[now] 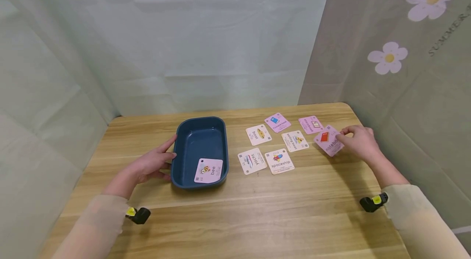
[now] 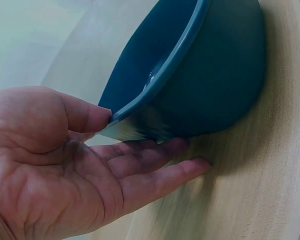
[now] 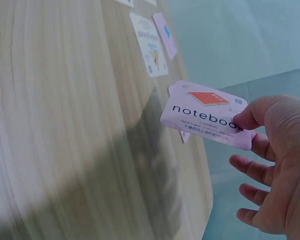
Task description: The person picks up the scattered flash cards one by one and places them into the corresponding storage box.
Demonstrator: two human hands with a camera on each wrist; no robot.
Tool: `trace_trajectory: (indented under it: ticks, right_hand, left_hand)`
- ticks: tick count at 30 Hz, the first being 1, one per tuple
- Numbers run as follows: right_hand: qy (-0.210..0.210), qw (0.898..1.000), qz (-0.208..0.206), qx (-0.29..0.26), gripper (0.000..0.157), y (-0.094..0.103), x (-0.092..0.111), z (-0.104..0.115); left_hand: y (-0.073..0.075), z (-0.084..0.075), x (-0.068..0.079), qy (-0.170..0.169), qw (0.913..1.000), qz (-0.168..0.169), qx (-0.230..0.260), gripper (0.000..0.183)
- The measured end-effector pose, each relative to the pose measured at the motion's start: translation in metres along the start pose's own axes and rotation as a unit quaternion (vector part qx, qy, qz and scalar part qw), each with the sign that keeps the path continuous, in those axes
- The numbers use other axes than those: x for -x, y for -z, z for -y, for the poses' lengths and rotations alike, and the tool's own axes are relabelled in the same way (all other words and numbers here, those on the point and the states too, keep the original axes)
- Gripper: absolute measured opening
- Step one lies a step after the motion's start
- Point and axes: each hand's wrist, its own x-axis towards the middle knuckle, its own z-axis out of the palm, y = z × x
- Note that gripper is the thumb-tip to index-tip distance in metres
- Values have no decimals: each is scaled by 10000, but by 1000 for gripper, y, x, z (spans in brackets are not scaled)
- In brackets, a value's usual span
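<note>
My right hand (image 1: 358, 142) pinches a pink notebook card (image 1: 329, 140) by its edge. In the right wrist view the thumb lies on the printed face of the notebook card (image 3: 205, 115), and the card is held up off the table. My left hand (image 1: 154, 163) touches the left side of a dark blue tray (image 1: 200, 120). Seen from the left wrist, the thumb meets the rim of the tray (image 2: 215, 75) and the other fingers extend loosely along its outer wall. A bee card (image 1: 208, 170) lies inside the tray, near its front.
Between tray and right hand lie a boat card (image 1: 259, 135), Chinese book card (image 1: 277, 122), storybook card (image 1: 310, 124), sailing boat card (image 1: 295, 141), yacht card (image 1: 252, 161) and spaceship card (image 1: 279, 161). Curtains (image 1: 206, 46) hang behind and beside the wooden table (image 1: 257, 218).
</note>
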Motion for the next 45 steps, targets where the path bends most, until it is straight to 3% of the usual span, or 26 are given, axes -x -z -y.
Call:
trace_trajectory:
  ticks: [12, 30, 45]
  right_hand:
    - [455, 9986, -213, -156, 32, -2, 1, 29]
    - [992, 9904, -322, -903, 19, -18, 2, 80]
    - [924, 9871, 122, -1300, 21, -28, -2, 118]
  left_hand:
    - [0, -1, 1, 1, 10000, -38, 6, 72]
    - [-1, 2, -1, 22, 9999, -132, -50, 70]
    - [-3, 0, -1, 75, 9997, -192, -130, 70]
